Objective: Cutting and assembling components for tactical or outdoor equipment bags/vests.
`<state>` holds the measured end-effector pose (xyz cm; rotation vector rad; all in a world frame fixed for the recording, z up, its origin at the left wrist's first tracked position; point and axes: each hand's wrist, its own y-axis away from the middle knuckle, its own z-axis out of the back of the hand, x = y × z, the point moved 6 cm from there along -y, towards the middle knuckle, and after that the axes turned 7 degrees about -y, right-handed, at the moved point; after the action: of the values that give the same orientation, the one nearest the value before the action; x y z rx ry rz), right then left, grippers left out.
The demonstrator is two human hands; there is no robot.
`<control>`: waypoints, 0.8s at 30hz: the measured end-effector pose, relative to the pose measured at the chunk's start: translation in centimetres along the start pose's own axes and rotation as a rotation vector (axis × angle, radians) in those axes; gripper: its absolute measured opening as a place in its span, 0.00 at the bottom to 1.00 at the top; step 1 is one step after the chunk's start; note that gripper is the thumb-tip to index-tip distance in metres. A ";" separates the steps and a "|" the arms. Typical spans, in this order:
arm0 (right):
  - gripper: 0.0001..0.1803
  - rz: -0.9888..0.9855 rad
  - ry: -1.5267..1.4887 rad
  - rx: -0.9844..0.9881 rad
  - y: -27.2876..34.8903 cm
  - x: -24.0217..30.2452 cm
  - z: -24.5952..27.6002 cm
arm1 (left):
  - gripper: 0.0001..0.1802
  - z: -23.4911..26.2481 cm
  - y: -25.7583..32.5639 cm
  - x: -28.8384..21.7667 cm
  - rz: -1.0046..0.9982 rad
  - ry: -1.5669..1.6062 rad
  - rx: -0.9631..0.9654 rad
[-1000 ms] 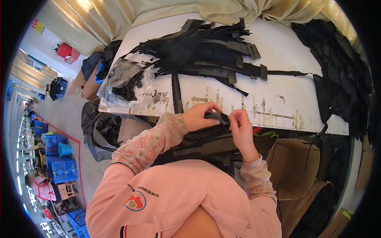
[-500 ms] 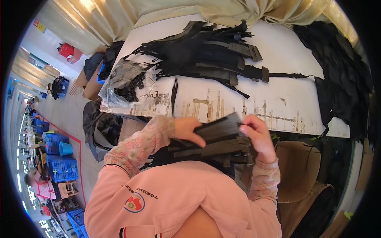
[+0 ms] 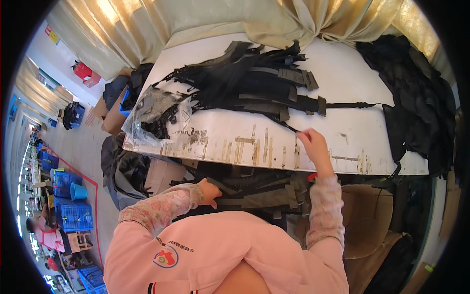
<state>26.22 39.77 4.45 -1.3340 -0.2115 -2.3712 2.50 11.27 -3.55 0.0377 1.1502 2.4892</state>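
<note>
On the white table lies a tangled heap of black fabric straps (image 3: 245,83) with grey-black tabs at their ends. My right hand (image 3: 316,149) reaches over the table's front edge. Its thumb and forefinger pinch the tip of a thin black strap (image 3: 290,127) that trails from the heap. Below the table edge, close to my body, is a layered stack of black strap pieces (image 3: 267,197). My left hand (image 3: 209,192) rests at the left end of this stack, thumb and fingers apart, with nothing visibly gripped.
A clear plastic bag (image 3: 159,115) with small black parts lies on the table's left. Black fabric (image 3: 421,98) drapes over its right end. An open cardboard box (image 3: 367,215) stands below right, a dark bag (image 3: 125,169) below left. Blue crates (image 3: 73,214) and a person (image 3: 50,235) are farther left.
Both hands have let go of the black strap piece held over the stack. My right hand has moved up to the heap and pinched a strap tip; my left has lowered leftward.
</note>
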 end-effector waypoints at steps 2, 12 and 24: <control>0.19 -0.058 0.171 -0.068 -4.1 -0.6 -1.6 | 0.26 1.5 0.4 0.0 0.005 -0.023 0.049; 0.14 0.101 0.027 0.095 -3.9 2.3 -7.2 | 0.15 10.9 2.6 3.1 0.086 0.749 -0.671; 0.11 0.211 -0.277 0.094 9.8 6.0 -2.0 | 0.13 20.3 -1.8 -1.1 -0.246 0.623 -1.019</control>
<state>26.03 28.55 7.79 -1.5540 -0.2453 -1.9765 7.92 26.68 8.68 -1.1240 -0.0831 2.6042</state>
